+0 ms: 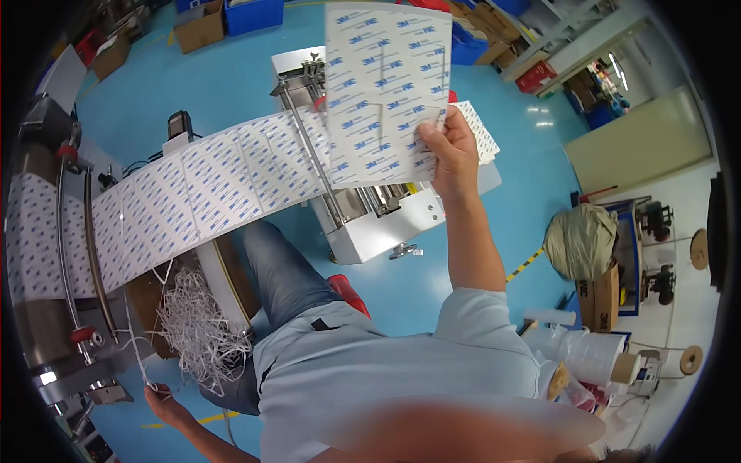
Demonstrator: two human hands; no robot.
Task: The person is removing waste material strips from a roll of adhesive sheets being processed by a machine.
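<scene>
My right hand (pixel 455 154) pinches the lower right edge of a white rectangular sheet (pixel 390 100) with a repeated blue print, held up in front of the white machine (pixel 394 235). Its thumb lies across the face; the other fingers are mostly behind. A long web of the same printed material (pixel 224 177) runs from the rollers at the left into that machine. Low on the left, my left hand (pixel 158 395) is closed on a thin white waste strip (pixel 137 351) that hangs from the left machine's rollers. A tangled heap of such strips (pixel 199 328) lies beside it.
A metal roller bar (pixel 91 255) and the left machine flank the web. More printed sheets (pixel 476 133) lie at the machine's far right end. Cardboard boxes (pixel 199 29) and a blue bin (pixel 253 14) stand behind. Wrapped rolls (pixel 579 351) and a covered bundle (pixel 583 241) are at the right.
</scene>
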